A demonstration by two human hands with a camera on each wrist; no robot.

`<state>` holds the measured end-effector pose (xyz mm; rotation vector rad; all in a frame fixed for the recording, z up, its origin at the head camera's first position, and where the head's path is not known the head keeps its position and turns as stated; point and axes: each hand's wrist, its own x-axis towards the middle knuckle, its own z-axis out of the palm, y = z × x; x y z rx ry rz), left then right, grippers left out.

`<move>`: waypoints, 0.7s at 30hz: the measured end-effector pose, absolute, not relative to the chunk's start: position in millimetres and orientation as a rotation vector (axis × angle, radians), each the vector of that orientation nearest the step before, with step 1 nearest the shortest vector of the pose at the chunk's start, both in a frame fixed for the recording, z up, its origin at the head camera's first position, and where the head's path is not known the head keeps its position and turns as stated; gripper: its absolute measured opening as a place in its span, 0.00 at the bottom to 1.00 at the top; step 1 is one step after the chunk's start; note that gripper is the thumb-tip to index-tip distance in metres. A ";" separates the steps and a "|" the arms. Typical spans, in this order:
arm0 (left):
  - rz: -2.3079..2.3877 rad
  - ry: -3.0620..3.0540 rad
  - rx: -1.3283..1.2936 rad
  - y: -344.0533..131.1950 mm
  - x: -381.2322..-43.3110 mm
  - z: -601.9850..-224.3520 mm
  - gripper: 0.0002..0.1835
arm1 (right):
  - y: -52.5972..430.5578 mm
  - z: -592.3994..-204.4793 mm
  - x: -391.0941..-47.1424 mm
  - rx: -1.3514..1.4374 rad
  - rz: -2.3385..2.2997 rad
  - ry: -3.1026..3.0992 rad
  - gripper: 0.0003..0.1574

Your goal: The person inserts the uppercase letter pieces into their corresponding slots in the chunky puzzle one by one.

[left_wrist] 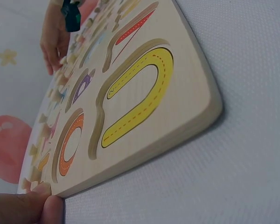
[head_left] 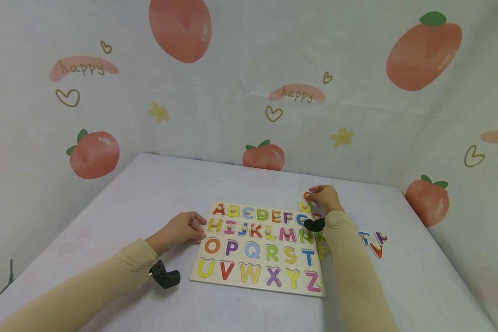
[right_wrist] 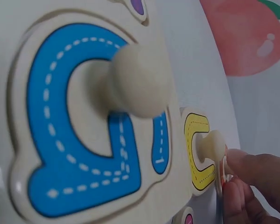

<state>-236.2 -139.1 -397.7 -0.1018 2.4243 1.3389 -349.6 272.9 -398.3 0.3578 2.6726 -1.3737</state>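
Observation:
A wooden alphabet puzzle board (head_left: 242, 285) lies flat on the table; its upper two rows hold knobbed letters, while the O to Z recesses of the lower two stand bare. At the board's left edge, my left hand (head_left: 181, 230) grips the rim; its thumb (left_wrist: 41, 189) shows at the edge in the left wrist view. Beyond the far right corner, my right hand (head_left: 326, 197) pinches an orange letter piece (head_left: 306, 196), apparently an O, partly covered by the fingers. A yellow U piece (head_left: 305, 206) lies just beside it, between that hand and the board.
Right of the board lie a blue T piece (head_left: 364, 238), a purple P piece (head_left: 381, 237) and a red V piece (head_left: 376, 251). A yellow-green Y piece (head_left: 323, 251) and other letters are partly hidden by the right forearm. A printed curtain (head_left: 216, 115) stands behind the table.

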 end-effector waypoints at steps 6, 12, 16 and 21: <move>1.342 2.424 -0.110 -138.1 -235.6 -396.5 0.21 | 272.2 -399.2 -347.9 0.391 -1.389 2.641 0.19; 1.345 2.428 -0.113 -137.5 -235.0 -396.2 0.21 | 272.4 -400.3 -347.2 0.354 -1.356 2.690 0.18; 1.348 2.426 -0.110 -137.0 -234.8 -395.3 0.21 | 270.9 -398.9 -346.6 0.317 -1.289 2.752 0.16; 1.331 2.438 -0.112 -136.9 -234.1 -394.3 0.21 | 268.0 -394.7 -345.5 0.282 -1.281 2.793 0.16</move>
